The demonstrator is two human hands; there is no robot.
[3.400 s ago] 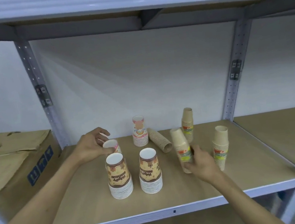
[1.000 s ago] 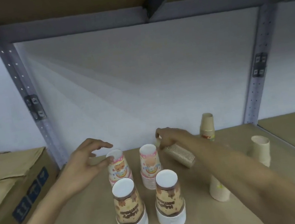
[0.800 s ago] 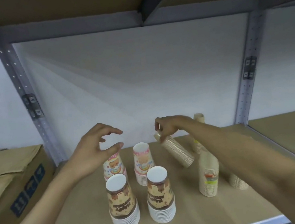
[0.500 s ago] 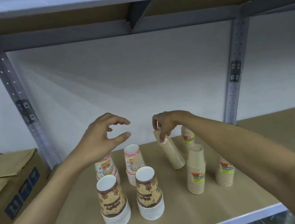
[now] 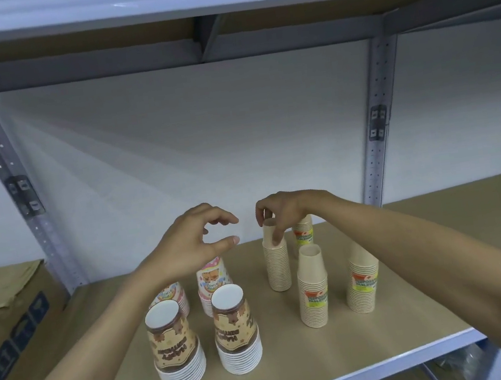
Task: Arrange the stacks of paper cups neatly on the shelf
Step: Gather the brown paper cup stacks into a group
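- Right hand (image 5: 281, 214) is pinching the top rim of the plain ribbed stack (image 5: 277, 261), thumb on the near side and fingers over the back, so that grip is closed on it. The stack stands upright on the shelf (image 5: 345, 347) directly under the hand.
- Left hand (image 5: 192, 246) is an empty grip, thumb and fingers curled into a wide C, hovering just above the two pink stacks (image 5: 214, 283) and touching nothing.
- Just right of the right grip's stack are three tan label stacks (image 5: 313, 290), one behind and two nearer the front. The near one sits close beside the held stack, so it's tight there.
- Below the left grip, toward the front edge, are two brown stacks (image 5: 235, 333), side by side.
- Lots of bare shelf off to the right of the right grip and along the front lip. A cardboard box (image 5: 7, 320) sits left of the left grip.
- Compared with half a second ago, the ribbed stack was tilted and is now vertical.
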